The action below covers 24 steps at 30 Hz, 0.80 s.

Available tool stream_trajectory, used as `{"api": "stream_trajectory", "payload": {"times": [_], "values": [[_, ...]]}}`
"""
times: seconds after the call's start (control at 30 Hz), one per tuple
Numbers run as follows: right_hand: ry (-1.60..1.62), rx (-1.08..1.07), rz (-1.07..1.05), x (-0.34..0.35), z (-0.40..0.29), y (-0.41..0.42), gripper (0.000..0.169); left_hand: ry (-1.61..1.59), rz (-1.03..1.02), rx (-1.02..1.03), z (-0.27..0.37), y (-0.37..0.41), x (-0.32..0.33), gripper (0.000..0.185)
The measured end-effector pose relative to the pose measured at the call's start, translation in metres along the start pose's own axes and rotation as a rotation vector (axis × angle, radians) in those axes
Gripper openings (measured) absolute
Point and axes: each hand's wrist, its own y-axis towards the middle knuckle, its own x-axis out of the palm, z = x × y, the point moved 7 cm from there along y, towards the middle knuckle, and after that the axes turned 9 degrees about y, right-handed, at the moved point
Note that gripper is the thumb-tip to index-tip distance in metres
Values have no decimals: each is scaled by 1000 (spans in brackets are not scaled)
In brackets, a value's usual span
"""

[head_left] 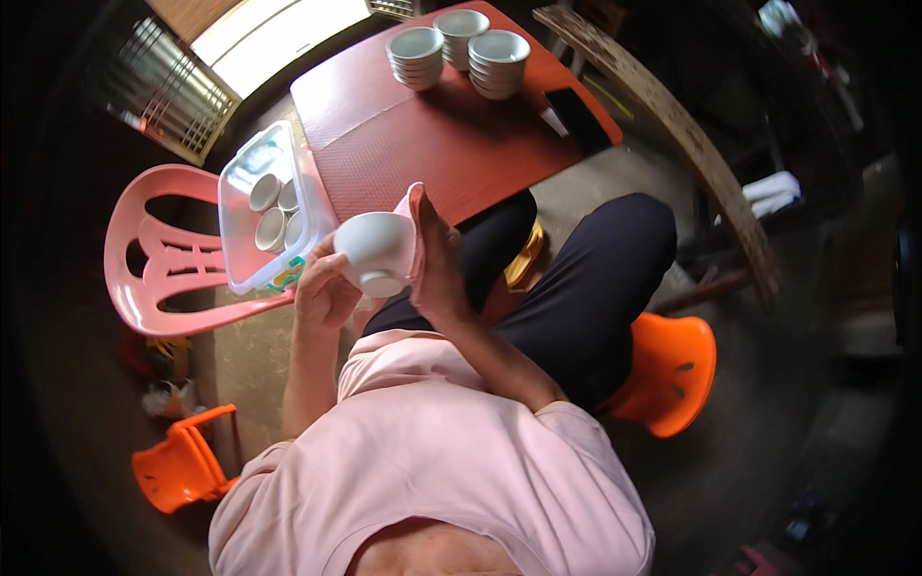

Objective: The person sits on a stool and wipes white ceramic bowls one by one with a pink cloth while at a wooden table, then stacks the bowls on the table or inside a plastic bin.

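Above my lap, a white bowl (pixel 376 248) is tilted on its side with its foot ring towards me. My left hand (pixel 325 284) grips the bowl's left side, thumb on the outer wall. My right hand (pixel 438 263) presses a pink cloth (pixel 414 227) against the bowl's rim side; its fingers are partly hidden by the cloth. Left of the bowl, a clear plastic bin (pixel 238 248) holds several small white bowls (pixel 271 229). Three stacks of white bowls stand at the far end of the red table: a left stack (pixel 416 57), a back stack (pixel 461 36) and a right stack (pixel 497 63).
The red table (pixel 403 155) is in front of my knees. A black phone-like slab (pixel 578 119) lies near its right edge beside a small white item (pixel 555 122). The bin rests on a pink plastic chair (pixel 162 248). A wooden plank (pixel 670 122) curves along the right; an orange chair (pixel 180 468) stands lower left.
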Motion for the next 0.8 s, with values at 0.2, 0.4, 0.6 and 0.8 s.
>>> {"api": "stream_trajectory", "payload": {"times": [0.2,0.4,0.6,0.8], "values": [[-569,207,-203,26,-27,-3,33,195,-78,-91,6,-7,23,34],[-840,-873,-333,56,-27,-46,35,-611,-243,-134,10,3,28,44],[-917,-488,-599,72,-54,-22,29,-324,-347,-178,-2,-5,26,48],[-798,-294,-553,72,-63,-23,29,-306,-342,-87,-6,-15,25,47]]}}
